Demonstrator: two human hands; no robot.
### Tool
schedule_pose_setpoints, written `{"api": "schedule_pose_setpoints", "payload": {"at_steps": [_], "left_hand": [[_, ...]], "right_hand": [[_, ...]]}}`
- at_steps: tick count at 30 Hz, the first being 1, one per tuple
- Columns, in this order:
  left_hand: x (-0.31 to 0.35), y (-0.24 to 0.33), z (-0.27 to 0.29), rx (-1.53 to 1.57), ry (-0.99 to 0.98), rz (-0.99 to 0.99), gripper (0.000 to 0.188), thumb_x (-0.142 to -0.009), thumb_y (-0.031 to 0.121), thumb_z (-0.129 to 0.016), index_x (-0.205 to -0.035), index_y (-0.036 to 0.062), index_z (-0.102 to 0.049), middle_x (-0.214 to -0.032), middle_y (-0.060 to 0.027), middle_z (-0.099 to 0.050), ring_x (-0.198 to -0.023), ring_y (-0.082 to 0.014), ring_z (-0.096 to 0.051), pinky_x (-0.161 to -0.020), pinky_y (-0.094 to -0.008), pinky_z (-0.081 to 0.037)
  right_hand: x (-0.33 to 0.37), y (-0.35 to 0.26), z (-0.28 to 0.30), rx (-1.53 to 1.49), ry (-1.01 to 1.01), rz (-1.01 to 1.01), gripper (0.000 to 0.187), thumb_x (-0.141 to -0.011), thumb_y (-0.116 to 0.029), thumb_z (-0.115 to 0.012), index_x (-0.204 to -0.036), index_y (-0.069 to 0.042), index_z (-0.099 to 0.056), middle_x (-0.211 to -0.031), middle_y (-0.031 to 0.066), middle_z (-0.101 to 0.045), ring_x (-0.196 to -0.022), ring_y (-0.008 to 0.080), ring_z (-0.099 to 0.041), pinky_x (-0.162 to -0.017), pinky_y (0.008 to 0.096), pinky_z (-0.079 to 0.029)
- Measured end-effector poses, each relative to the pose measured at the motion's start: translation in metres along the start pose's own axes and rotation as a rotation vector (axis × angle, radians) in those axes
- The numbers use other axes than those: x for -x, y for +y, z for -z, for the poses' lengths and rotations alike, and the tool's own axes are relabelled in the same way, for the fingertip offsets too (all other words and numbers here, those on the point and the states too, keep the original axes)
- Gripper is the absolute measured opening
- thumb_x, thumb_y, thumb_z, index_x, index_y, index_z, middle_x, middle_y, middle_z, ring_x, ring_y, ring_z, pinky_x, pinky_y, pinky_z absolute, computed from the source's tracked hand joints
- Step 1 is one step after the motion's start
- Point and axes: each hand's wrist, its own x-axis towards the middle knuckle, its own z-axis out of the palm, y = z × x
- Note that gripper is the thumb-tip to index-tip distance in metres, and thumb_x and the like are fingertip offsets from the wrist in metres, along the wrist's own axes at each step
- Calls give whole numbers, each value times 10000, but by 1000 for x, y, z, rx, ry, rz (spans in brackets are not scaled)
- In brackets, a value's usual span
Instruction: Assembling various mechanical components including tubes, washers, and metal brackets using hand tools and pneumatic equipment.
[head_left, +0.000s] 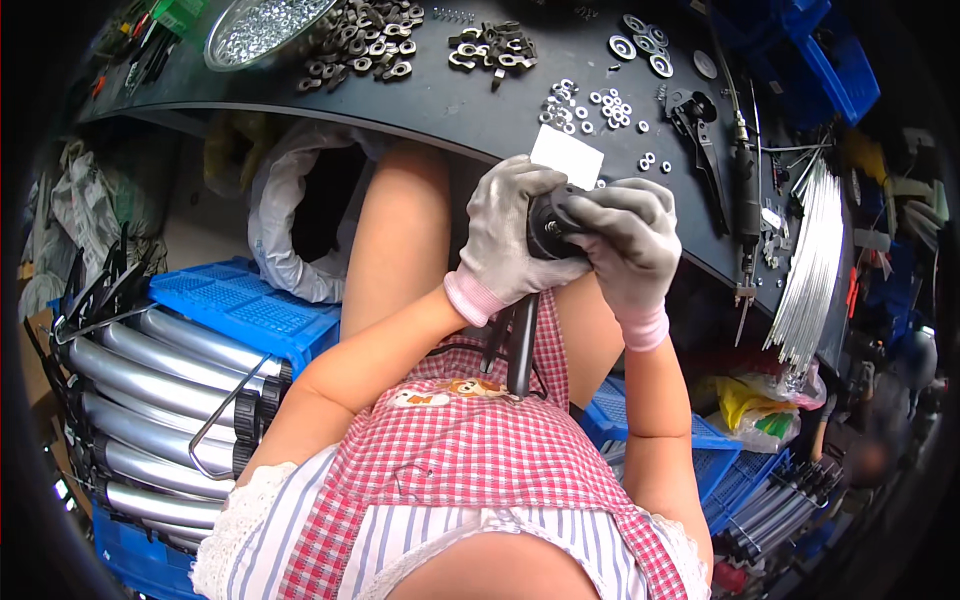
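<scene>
My left hand (507,232), in a grey-white glove with a pink cuff, is closed round a black part with a round, hollow head (545,238). Two dark bars, the longer one a handle-like black bar (521,350), reach from below the hands toward my apron. My right hand (632,238), gloved alike, has its fingers closed at the right rim of the same head. Inside the head a small shiny metal piece shows; my fingers cover the rest. Just beyond the fingertips a blank white card (567,157) sticks up, and I cannot tell what supports it.
Washers (612,108), larger discs (622,47), dark metal clips (492,48) and a bowl of small parts (262,35) lie on the dark bench (440,110). A black lever tool (703,140), a hanging driver (746,195) and thin rods (812,255) are rightward. Silver tubes (165,400) rest left.
</scene>
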Motion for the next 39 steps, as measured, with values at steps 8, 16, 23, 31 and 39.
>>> {"api": "schedule_pose_setpoints", "payload": {"at_steps": [8,16,23,31,39], "left_hand": [[-2,4,4,-53,42,-14,770,-498,392,-884,-1133,132,-533,-1086,-84,-581,-1114,-338,-540,-978,-477,-423],[0,4,8,-18,-70,8,862,-516,421,-907,-1220,102,-524,-1216,-127,-539,-1217,-343,-482,-1061,-459,-366],[-4,2,11,-33,-87,5,852,-488,343,-895,-1212,88,-525,-1194,-139,-548,-1190,-360,-500,-1038,-469,-394],[1,5,13,-139,-118,-23,924,-521,504,-895,-1225,54,-501,-1234,-149,-527,-1201,-360,-485,-1042,-479,-380],[-2,8,12,-64,-115,59,954,-509,578,-870,-1224,61,-508,-1244,-155,-525,-1213,-364,-479,-1026,-479,-402]], "right_hand": [[-10,-17,34,131,-457,22,331,-715,-69,-734,-1044,-99,-707,-1004,48,-670,-1007,260,-630,-848,380,-518],[-1,-28,36,385,-563,109,393,-760,-39,-658,-1153,-47,-665,-1255,94,-581,-1124,280,-588,-851,403,-514],[-8,-21,23,178,-466,150,260,-679,-45,-658,-937,-74,-688,-1082,36,-626,-1035,230,-599,-837,380,-485],[41,138,121,979,-111,-788,488,-834,-225,-604,-1308,-117,-561,-1322,158,-534,-1179,349,-553,-997,449,-441],[54,174,147,760,-13,-733,485,-820,-357,-719,-1120,16,-639,-1051,198,-642,-991,328,-632,-853,435,-499]]}}
